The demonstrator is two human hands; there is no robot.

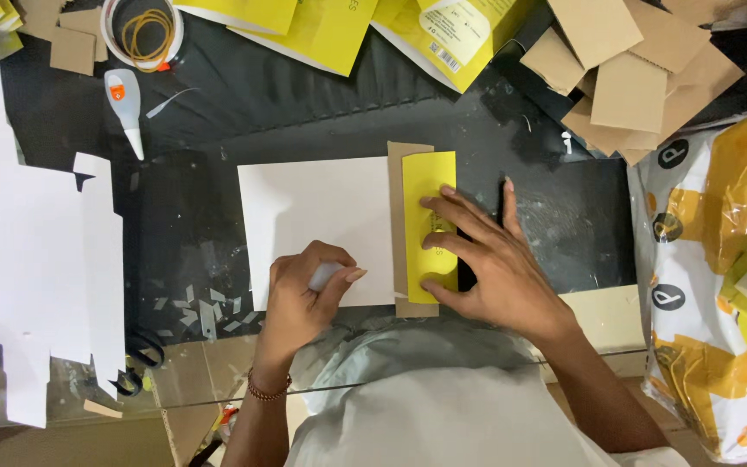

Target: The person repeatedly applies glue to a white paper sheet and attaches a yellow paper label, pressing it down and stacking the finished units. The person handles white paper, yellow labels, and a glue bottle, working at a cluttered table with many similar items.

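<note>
A bare strip of dark table (304, 121) lies open beyond the white sheet (317, 229), wide enough for a hand to cross. To the left, a glue bottle (124, 108) and a tub of rubber bands (142, 33) stand in the way, with white cutouts (28, 259) filling that edge. Yellow packets (339, 26) block the far side. Cardboard pieces (633, 78) and a plastic bag (719, 285) crowd the right.
</note>
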